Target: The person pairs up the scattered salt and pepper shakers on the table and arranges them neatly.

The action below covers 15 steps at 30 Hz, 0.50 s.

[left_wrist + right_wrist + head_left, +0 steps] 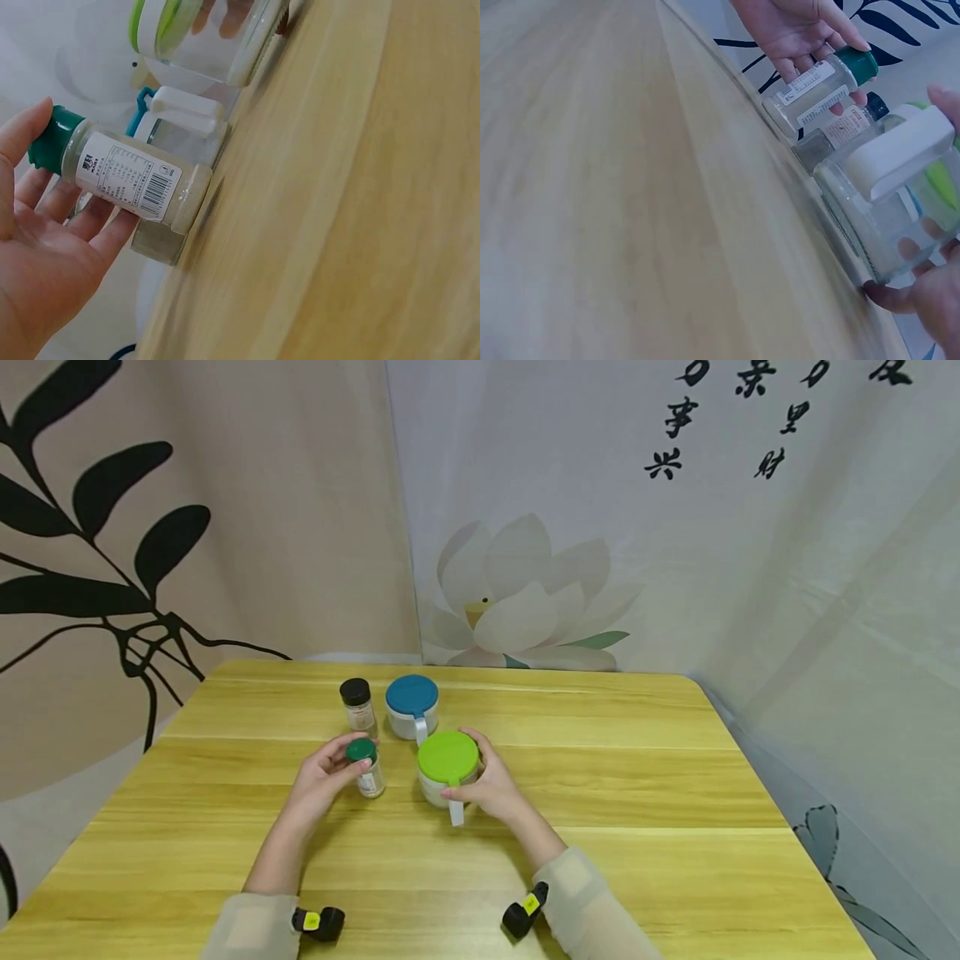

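Note:
My left hand [318, 781] holds a small clear spice jar with a green cap [370, 783], thumb and fingers around its upper part. In the left wrist view, a printed label with a barcode faces the camera on this spice jar [135, 176]. My right hand [495, 785] grips a clear glass seasoning jar with a lime-green lid [447, 757] from its right side. A white handle [900, 154] stands out from that jar, toward me in the head view. Both jars are upright, side by side, close over the wooden tabletop.
Just behind the green-capped jar stands a spice jar with a black cap [358, 706]. Beside it is a second handled seasoning jar with a blue lid [412, 695]. The wooden table [637, 793] ends at the back near printed curtains [540, 485].

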Each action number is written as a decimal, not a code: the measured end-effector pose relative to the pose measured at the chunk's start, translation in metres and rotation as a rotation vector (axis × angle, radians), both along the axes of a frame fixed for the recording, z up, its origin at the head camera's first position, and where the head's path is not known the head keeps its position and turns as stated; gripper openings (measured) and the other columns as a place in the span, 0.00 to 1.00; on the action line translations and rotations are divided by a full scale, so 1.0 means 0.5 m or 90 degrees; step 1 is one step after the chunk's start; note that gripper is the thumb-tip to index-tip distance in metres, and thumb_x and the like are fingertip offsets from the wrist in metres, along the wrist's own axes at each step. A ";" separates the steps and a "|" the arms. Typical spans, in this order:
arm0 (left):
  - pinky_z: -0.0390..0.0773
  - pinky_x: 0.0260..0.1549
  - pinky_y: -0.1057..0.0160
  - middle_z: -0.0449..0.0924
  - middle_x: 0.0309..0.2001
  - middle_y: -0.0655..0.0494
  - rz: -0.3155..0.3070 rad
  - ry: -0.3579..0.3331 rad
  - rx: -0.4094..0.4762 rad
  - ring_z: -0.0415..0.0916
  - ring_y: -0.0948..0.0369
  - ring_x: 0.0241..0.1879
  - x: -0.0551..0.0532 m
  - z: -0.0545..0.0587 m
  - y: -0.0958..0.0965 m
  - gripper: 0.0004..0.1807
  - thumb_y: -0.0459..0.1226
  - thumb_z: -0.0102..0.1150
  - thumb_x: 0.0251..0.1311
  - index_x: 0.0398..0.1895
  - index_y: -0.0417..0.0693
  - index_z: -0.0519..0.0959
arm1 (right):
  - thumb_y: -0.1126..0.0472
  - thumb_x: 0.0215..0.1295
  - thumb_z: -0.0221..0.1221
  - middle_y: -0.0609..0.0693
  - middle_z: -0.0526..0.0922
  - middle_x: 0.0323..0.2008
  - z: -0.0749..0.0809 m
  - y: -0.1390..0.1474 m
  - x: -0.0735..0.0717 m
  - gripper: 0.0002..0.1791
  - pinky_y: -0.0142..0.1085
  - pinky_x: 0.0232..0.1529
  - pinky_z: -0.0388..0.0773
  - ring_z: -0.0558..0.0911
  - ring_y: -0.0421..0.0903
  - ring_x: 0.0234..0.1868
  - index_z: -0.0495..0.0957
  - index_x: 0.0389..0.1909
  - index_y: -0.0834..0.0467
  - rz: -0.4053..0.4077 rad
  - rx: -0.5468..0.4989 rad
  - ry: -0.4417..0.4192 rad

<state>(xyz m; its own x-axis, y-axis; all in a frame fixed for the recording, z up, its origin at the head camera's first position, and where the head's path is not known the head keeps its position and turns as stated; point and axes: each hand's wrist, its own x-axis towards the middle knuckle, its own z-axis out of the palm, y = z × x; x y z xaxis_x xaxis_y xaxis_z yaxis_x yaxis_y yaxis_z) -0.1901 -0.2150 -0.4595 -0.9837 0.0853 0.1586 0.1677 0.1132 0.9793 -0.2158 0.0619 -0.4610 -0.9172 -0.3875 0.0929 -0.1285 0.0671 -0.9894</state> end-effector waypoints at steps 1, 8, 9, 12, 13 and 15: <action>0.72 0.49 0.71 0.75 0.59 0.46 -0.001 0.000 0.001 0.75 0.65 0.52 0.000 0.001 0.001 0.28 0.38 0.61 0.64 0.63 0.34 0.67 | 0.72 0.44 0.73 0.59 0.68 0.62 0.010 0.001 0.006 0.53 0.56 0.64 0.53 0.67 0.56 0.62 0.55 0.71 0.60 -0.001 0.001 0.003; 0.72 0.50 0.71 0.74 0.59 0.46 -0.001 0.001 -0.009 0.74 0.65 0.53 0.003 0.011 0.005 0.26 0.39 0.61 0.63 0.62 0.38 0.69 | 0.71 0.45 0.72 0.61 0.67 0.63 0.036 0.006 0.024 0.51 0.57 0.65 0.52 0.64 0.58 0.64 0.56 0.70 0.63 -0.010 0.004 0.010; 0.72 0.50 0.71 0.74 0.59 0.46 -0.001 0.001 -0.011 0.74 0.65 0.53 0.003 0.012 0.006 0.26 0.39 0.61 0.63 0.62 0.38 0.69 | 0.71 0.45 0.72 0.61 0.67 0.63 0.034 0.007 0.024 0.51 0.57 0.65 0.52 0.64 0.58 0.64 0.55 0.70 0.64 -0.010 0.001 0.010; 0.72 0.50 0.70 0.76 0.58 0.51 -0.002 0.004 -0.012 0.74 0.65 0.53 0.003 0.013 0.008 0.26 0.39 0.61 0.63 0.62 0.38 0.70 | 0.71 0.45 0.72 0.62 0.67 0.63 0.033 0.009 0.027 0.51 0.57 0.64 0.52 0.64 0.58 0.64 0.55 0.70 0.65 -0.015 -0.005 0.010; 0.72 0.50 0.70 0.77 0.57 0.53 -0.002 0.004 -0.011 0.74 0.64 0.53 0.003 0.014 0.009 0.26 0.39 0.62 0.63 0.62 0.39 0.70 | 0.70 0.45 0.72 0.62 0.67 0.63 0.033 0.010 0.028 0.51 0.58 0.64 0.52 0.65 0.58 0.63 0.55 0.70 0.65 -0.017 -0.006 0.011; 0.72 0.50 0.70 0.77 0.56 0.55 -0.003 0.003 -0.007 0.74 0.64 0.53 0.004 0.015 0.010 0.26 0.38 0.62 0.63 0.62 0.39 0.70 | 0.70 0.45 0.72 0.61 0.67 0.63 0.033 0.011 0.029 0.51 0.57 0.64 0.52 0.64 0.58 0.64 0.55 0.71 0.64 -0.019 -0.003 0.010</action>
